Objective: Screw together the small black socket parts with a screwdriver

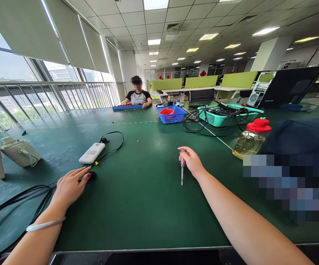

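Note:
My right hand [192, 161] is closed around the handle of a small screwdriver [182, 173], whose metal shaft points down toward the near edge of the green table. On the left, my left hand [70, 186] lies with its fingers stretched out over a black plug-like piece [92, 175], partly hidden beneath it. A black cable [35, 189] runs from under this hand to the left. Just beyond the fingertips is a white power bank [92, 153] with a short black cord [121, 141] looped beside it.
A beige bottle [21, 151] stands at the left. Farther back are a blue basket [171, 117] and a teal basket [217, 119] full of cables. A glass jar [247, 144] with a red lid is at the right, beside another person's dark sleeve [300, 143]. One person [138, 96] sits across the table.

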Available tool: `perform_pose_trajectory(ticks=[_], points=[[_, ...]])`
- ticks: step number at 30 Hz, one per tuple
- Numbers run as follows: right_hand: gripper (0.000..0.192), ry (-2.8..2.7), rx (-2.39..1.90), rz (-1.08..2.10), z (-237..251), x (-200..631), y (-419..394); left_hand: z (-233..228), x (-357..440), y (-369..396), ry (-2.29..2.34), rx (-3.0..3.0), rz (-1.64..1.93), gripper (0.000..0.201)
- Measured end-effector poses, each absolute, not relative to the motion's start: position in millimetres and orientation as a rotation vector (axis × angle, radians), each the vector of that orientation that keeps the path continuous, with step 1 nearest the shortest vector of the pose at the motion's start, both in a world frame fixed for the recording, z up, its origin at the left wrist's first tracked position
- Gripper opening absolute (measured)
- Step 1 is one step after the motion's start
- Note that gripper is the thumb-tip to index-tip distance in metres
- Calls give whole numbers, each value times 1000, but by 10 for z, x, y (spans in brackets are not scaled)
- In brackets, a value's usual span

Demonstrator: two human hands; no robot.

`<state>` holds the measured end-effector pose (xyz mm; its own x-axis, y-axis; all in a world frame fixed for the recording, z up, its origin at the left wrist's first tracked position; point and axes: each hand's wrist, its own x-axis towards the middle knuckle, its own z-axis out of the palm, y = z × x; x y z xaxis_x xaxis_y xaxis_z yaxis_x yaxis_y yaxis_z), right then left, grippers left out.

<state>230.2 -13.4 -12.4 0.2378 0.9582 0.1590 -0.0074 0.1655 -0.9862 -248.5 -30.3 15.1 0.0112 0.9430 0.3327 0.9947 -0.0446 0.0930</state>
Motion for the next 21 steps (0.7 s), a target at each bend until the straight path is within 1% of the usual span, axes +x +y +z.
perform_pose_trajectory(ticks=[2, 4, 9, 12, 17, 21], points=[[38, -1091, -1172, 930, -121, 2301, -136, 136, -2592, -311, -2090, -2105, -501, 62], [38, -1095, -1169, 932, -125, 2301, -132, 119, -2689, -325, -2156, -2144, -485, 65], [38, -1086, -1159, 941, -151, 2304, -110, 83, -2797, -320, -2310, -2122, -332, 57], [37, -1091, -1156, 944, -151, 2303, -110, 97, -2768, -314, -2273, -2093, -338, 54], [37, -1100, -1166, 931, -126, 2297, -138, 184, -2718, -358, -2267, -2063, -298, 56], [38, -1105, -1176, 933, -116, 2296, -151, 201, -2774, -372, -2174, -2151, -306, 48]])
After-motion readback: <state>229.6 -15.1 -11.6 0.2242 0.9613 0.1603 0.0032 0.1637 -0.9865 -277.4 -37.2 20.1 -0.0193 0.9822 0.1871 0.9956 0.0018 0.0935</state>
